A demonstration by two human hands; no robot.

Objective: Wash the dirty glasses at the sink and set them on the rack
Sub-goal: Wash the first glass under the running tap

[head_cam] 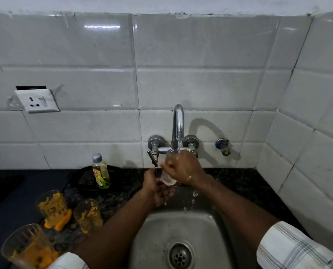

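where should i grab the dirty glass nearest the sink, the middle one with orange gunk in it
Probably best taken by the outer wall, around mid-height, on the clear tumbler smeared with orange residue. It stands upright on the dark speckled countertop, so come from its sink side with the left hand. Keep fingers outside: the inside is coated and likely slippery. Another dirty tumbler stands close on its far side.

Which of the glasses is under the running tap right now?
The clear glass held in both hands under the tap. The three orange-smeared glasses stand untouched on the counter, left of the sink.
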